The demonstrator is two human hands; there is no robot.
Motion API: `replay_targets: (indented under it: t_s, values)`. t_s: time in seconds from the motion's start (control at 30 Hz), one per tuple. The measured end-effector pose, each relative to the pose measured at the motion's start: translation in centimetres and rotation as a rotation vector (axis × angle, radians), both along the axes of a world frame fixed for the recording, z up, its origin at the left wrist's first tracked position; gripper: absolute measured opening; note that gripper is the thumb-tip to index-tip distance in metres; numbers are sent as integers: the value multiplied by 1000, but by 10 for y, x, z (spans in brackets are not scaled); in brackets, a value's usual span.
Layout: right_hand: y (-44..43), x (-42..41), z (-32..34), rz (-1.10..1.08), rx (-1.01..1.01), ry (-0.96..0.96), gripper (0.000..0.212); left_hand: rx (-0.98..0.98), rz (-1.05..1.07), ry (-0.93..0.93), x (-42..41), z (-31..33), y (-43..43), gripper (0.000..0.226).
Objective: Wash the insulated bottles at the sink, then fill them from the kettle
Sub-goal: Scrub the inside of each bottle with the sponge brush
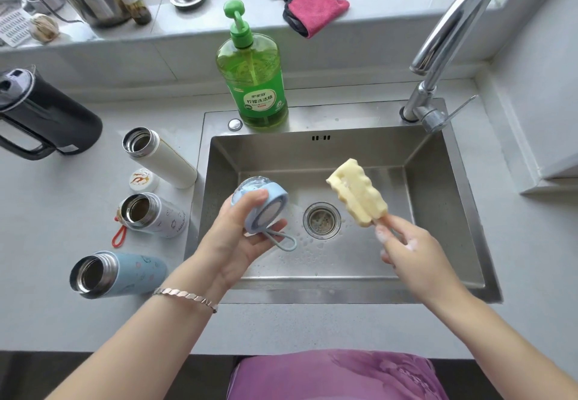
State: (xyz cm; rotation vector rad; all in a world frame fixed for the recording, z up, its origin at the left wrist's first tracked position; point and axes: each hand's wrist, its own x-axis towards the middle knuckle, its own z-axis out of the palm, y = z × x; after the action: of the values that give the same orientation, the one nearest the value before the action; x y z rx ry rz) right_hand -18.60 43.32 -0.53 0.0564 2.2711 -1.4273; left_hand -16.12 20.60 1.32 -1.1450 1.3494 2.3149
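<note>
Over the steel sink (438, 212), my left hand (237, 240) grips a light blue bottle lid (269, 208) with a loop strap hanging below it. My right hand (413, 249), soapy, pinches the handle of a yellow sponge brush (358, 193), whose head points up and left, apart from the lid. Three open insulated bottles stand on the counter left of the sink: a white one (162, 157), a small white patterned one (156, 215) with a red strap, and a light blue one (122, 273). A black kettle (47, 114) stands at far left.
A green dish soap pump bottle (253, 83) stands on the sink's back rim. The chrome faucet (444, 42) arcs over the back right corner. A white round lid (144, 180) lies between the bottles. A pink cloth (316, 6), steel pot and strainer plug sit on the sill.
</note>
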Motion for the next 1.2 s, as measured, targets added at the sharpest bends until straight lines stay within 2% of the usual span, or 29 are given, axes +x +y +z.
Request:
replay_targets:
  t_s: [0.17, 0.2, 0.27, 0.37, 0.47, 0.53, 0.63, 0.77, 0.83, 0.93, 1.07, 1.2]
  values:
    - [-11, 6, 8, 42, -64, 17, 40, 75, 19, -43, -6, 4, 6, 31]
    - [-15, 8, 9, 42, -95, 16, 35, 102, 39, -43, -7, 5, 9, 32]
    - [-23, 9, 11, 43, -137, 2, 25, 150, 42, -36, -8, 5, 13, 48]
    - [-35, 16, 13, 69, -133, 34, 26, 103, -35, 60, -6, 3, 20, 66]
    - [-40, 26, 17, 104, -104, 94, 24, 29, -69, 212, -5, 1, 21, 59]
    - [-37, 23, 16, 96, -105, 68, 27, -3, -100, 252, -1, 1, 20, 55]
    - [-34, 17, 14, 118, -91, 46, 28, -48, -129, 250, 4, -2, 21, 54]
    - [-33, 32, 23, 183, -172, 31, 34, -64, 11, 305, 1, -4, 12, 57]
    - [-33, 28, 24, 161, -174, 40, 31, -89, -36, 306, 3, -3, 16, 60]
    - [-31, 16, 21, 145, -123, 79, 27, -159, -133, 296, 3, -2, 23, 52]
    - [-25, 23, 23, 247, -123, 86, 34, -157, -47, 296, 1, -2, 12, 54]
    - [-17, 14, 20, 325, 38, 201, 20, -370, -352, 323, 6, -1, 17, 77]
